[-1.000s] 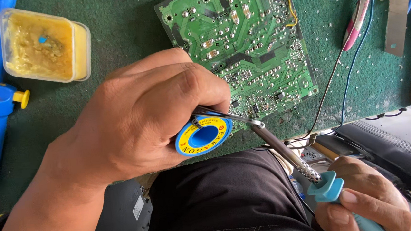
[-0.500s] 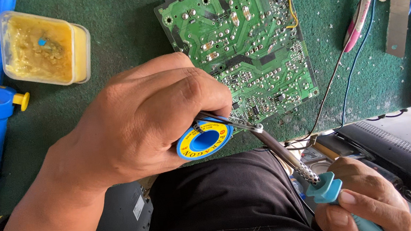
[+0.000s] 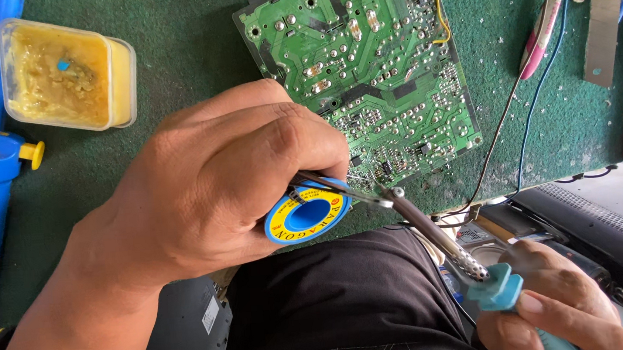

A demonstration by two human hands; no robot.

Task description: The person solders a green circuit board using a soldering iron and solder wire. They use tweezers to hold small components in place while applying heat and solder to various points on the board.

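The left hand (image 3: 209, 198) grips a light solder spool (image 3: 306, 216), its wire thin and bendy. The right hand (image 3: 552, 311) squeezes the hot soldering iron (image 3: 435, 236) by its blue handle, the safe place to hold it

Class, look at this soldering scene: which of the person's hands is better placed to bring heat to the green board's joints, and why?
Probably the right hand: it grips the soldering iron, whose tip sits by the circuit board edge. The left hand holds the solder spool.

Left hand (image 3: 216, 190) curled (knuckles up); right hand (image 3: 552, 311) apparently clenched.
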